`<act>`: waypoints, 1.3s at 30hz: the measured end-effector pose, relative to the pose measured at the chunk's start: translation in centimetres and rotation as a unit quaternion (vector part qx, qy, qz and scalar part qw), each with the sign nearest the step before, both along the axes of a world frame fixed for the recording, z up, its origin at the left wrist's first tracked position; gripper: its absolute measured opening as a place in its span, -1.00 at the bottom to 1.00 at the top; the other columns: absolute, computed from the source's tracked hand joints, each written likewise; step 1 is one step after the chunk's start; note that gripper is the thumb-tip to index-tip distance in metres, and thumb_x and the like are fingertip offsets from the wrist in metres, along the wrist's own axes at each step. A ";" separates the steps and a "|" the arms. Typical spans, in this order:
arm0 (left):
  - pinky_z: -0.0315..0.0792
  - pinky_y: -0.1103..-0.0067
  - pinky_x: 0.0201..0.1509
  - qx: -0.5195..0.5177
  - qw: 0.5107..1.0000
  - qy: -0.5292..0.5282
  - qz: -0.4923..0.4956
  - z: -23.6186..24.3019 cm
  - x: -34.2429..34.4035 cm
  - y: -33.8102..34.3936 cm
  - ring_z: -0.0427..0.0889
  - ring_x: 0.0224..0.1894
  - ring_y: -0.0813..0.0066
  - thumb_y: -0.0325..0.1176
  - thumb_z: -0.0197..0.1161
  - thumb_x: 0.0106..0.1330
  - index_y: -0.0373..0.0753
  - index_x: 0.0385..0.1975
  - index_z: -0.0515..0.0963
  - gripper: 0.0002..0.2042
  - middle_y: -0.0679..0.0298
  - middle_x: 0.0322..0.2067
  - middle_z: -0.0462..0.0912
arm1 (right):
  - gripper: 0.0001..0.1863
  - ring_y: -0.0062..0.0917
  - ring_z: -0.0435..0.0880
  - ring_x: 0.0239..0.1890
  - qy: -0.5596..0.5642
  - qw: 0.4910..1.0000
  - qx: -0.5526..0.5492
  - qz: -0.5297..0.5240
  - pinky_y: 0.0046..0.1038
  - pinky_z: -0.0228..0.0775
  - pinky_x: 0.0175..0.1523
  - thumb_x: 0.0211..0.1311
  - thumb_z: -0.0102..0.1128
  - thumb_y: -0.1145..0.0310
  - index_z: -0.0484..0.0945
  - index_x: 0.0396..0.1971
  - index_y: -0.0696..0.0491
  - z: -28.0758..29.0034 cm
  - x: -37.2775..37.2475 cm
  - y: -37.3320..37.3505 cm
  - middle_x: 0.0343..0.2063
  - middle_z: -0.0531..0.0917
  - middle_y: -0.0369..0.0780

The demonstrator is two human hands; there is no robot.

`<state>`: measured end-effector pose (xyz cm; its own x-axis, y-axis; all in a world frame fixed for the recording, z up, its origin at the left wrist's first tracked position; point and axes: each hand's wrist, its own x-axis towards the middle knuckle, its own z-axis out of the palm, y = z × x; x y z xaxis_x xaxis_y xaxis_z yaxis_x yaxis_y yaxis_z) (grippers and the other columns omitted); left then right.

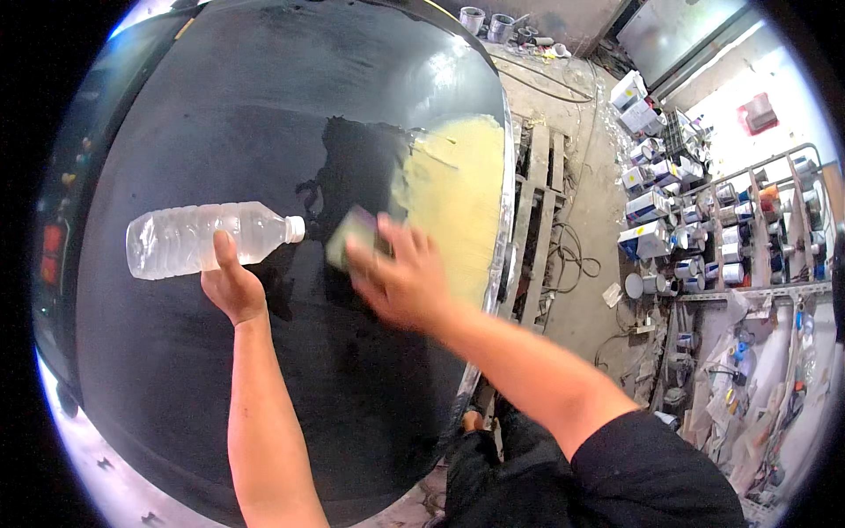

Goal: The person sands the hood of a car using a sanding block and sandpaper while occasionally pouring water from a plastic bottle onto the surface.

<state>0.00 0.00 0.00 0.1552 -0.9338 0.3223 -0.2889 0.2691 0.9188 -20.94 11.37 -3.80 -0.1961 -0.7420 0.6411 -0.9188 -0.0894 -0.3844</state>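
Observation:
My left hand (232,282) grips a clear plastic bottle (176,239) with a white cap, lying sideways in the air above a large dark panel (202,370). My right hand (400,273), blurred by motion, holds a pale greenish pad with a purple edge (356,231) on the dark wet patch at the panel's middle. Just right of this pad, the panel has a broad pale-yellow coated area (462,194) with an uneven left edge. The bottle's cap points toward the pad.
A wooden pallet (537,167) and cables (572,255) lie on the dusty floor (581,308) right of the panel. Shelving with several cans and boxes (731,229) stands along the right, above hanging sheets (775,387). More containers (500,26) sit at the back.

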 end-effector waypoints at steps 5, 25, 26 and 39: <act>0.36 0.41 0.19 0.014 1.000 -0.018 -0.014 0.3 -0.2 0.0 0.57 0.04 0.29 0.15 0.08 0.40 -0.49 0.04 0.55 -0.34 0.05 0.00 0.62 | -0.54 -0.05 0.47 0.00 0.001 0.995 0.007 -0.097 -0.02 0.34 0.00 0.13 0.30 0.12 0.52 0.08 -0.26 1.8 -3.3 -4.8 -0.03 0.48 -0.02; 0.38 0.38 0.16 0.012 0.988 -0.144 0.048 0.6 1.8 -0.3 0.64 0.02 0.13 0.30 -0.07 0.37 -0.34 -0.04 0.66 -0.28 0.06 -0.08 0.72 | -0.36 -0.07 0.51 0.01 -0.067 0.994 0.074 0.032 -0.11 0.32 0.12 -0.02 0.45 0.18 0.55 0.18 -0.25 -2.6 4.1 13.5 0.16 0.44 -0.01; 0.37 0.38 0.17 0.016 0.989 -0.137 0.049 0.7 1.3 -0.2 0.64 0.03 0.13 0.31 -0.07 0.37 -0.33 -0.04 0.66 -0.27 0.06 -0.08 0.71 | -0.38 -0.08 0.50 0.00 -0.057 0.996 0.065 0.031 -0.11 0.33 0.09 0.00 0.43 0.19 0.54 0.17 -0.27 -2.5 3.7 14.1 0.14 0.44 -0.03; 0.35 0.38 0.21 0.022 0.986 -0.157 0.045 1.4 1.6 0.0 0.62 0.07 0.17 0.37 -0.09 0.33 -0.36 0.03 0.62 -0.21 0.07 -0.04 0.70 | -0.41 -0.08 0.50 -0.01 -0.059 0.996 0.071 0.021 -0.11 0.35 0.05 0.07 0.37 0.16 0.52 0.18 -0.25 -2.8 2.5 14.3 0.13 0.45 -0.03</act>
